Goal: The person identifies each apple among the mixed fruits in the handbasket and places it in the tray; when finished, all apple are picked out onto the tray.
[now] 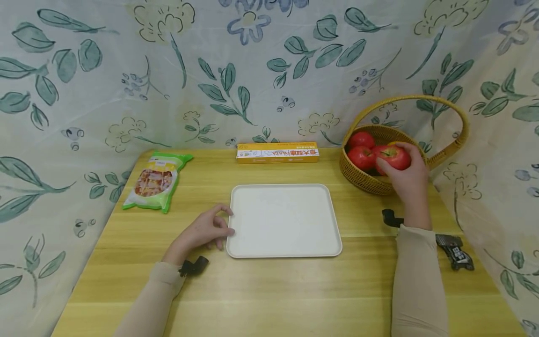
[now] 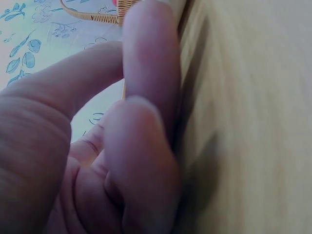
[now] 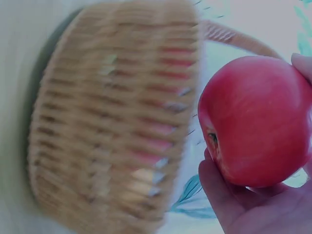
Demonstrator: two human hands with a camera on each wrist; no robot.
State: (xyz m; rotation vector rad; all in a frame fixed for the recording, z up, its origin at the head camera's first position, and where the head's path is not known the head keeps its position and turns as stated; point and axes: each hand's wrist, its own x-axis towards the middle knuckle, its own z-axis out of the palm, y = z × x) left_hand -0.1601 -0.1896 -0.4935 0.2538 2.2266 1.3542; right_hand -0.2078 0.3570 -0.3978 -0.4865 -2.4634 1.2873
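My right hand (image 1: 407, 174) grips a red apple (image 1: 395, 157) over the wicker basket (image 1: 364, 180) at the back right. In the right wrist view, that apple (image 3: 253, 119) sits between thumb and fingers, beside the basket's woven wall (image 3: 112, 122). More red apples (image 1: 361, 157) lie in the basket, and a bit of yellow-orange fruit shows behind the hand. On the left, my left hand (image 1: 205, 228) has loosely bent fingers, its fingertips right at the left rim of a white rectangular tray (image 1: 286, 220). Nothing lies on the tray.
A green and yellow food packet (image 1: 156, 182) lies at the back left of the wooden table (image 1: 278, 295). Behind the tray is an orange and white pasta box (image 1: 278, 153). The basket's tall handle (image 1: 463, 126) arches up. A floral cloth (image 1: 252, 84) hangs along the back and sides.
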